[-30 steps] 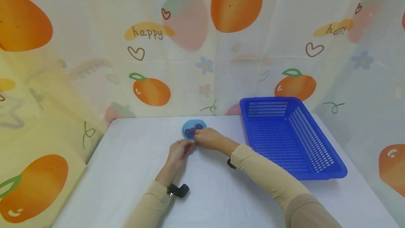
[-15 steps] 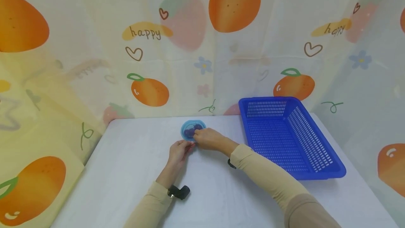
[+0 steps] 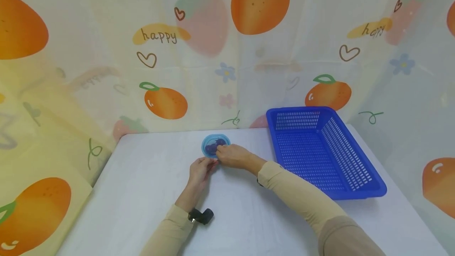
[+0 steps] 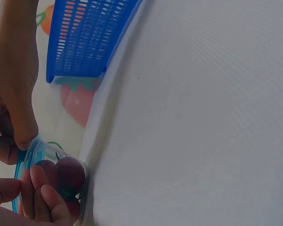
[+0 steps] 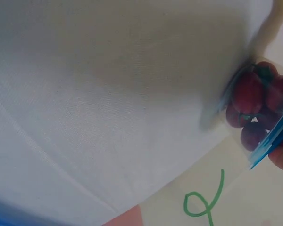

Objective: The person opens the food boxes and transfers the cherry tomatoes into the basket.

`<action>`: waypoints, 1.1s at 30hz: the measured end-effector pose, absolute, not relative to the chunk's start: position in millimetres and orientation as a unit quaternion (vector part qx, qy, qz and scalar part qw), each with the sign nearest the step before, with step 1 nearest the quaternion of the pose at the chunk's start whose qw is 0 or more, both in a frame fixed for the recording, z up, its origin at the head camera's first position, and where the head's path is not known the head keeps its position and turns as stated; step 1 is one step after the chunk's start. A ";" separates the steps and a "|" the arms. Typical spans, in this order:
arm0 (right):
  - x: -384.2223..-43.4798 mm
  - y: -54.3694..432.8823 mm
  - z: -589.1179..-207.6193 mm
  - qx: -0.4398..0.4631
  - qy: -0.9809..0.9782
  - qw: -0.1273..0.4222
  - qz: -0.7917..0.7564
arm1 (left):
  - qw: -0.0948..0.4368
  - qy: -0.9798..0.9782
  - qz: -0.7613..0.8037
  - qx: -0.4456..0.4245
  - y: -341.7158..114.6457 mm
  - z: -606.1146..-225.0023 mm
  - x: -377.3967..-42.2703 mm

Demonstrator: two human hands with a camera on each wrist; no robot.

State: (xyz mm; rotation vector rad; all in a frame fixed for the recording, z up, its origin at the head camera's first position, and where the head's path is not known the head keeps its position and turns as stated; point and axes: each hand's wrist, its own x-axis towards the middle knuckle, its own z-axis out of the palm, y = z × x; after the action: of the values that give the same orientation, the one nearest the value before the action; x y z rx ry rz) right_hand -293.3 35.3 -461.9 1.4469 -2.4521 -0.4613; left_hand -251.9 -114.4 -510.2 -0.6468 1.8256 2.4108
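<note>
A small clear plastic tub (image 5: 245, 143) with a light blue lid (image 3: 204, 145) stands at the far middle of the white table. Through its wall show several dark red round fruits (image 5: 248, 92) with green stems, like cherry tomatoes. My left hand (image 3: 197, 173) pinches the near edge of the lid; in the left wrist view its fingertips (image 4: 39, 181) lie over the tub's side. On the right, my right hand (image 3: 236, 156) grips the lid's rim with curled fingers, its thumb (image 4: 24, 134) at the blue edge. The two hands' fingertips are close together and hide part of the rim.
A large blue perforated basket (image 3: 378, 185) stands on the right side of the table (image 3: 142, 189), beyond my right forearm. Behind the table hangs a fruit-patterned cloth (image 3: 202, 82). Black cameras (image 3: 201, 216) are worn at the wrists.
The head view has shifted slightly, so the scene sits a little further left. Both hands stay on the lid's rim with almost no movement.
</note>
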 end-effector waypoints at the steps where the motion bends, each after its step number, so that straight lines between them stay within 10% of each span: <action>1: -293.3 35.3 -461.2 0.498 -0.843 0.126 -0.162 | 0.023 0.590 0.780 -0.208 -114.3 -510.3 -251.9; 33: -299.2 50.2 -428.2 0.470 -0.869 0.152 -0.026 | 0.063 0.558 0.804 -0.195 -122.5 -508.9 -247.3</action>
State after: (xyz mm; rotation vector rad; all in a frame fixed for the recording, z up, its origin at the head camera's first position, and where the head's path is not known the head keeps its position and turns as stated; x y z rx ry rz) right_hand -299.2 50.2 -428.2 1.3503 -2.4938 -0.0752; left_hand -247.3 -122.5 -508.9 -0.5902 1.6875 2.4293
